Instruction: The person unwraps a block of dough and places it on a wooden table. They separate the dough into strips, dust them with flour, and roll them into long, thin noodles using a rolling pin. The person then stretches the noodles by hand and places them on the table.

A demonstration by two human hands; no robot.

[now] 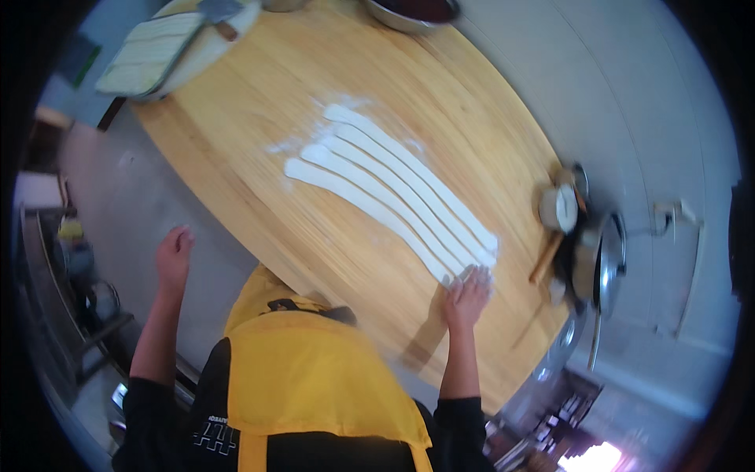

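Note:
Several long strips of white dough (401,197) lie side by side on a wooden tabletop (283,242), with flour dusted around their far ends. My right hand (470,296) is palm down at the near right ends of the strips, its fingertips touching the dough. Whether those fingers pinch the ends or only rest on them is hard to tell. Off the table's left edge, my left hand (175,251) hangs over the floor with its fingers loosely curled and nothing visible in it.
At the far left, a tray of pale dough pieces (150,56) sits near a scraper with a wooden handle (226,30). A metal bowl (407,22) stands at the back edge. A white cup (558,209), a rolling pin (545,258) and a lidded pot (593,259) line the right side.

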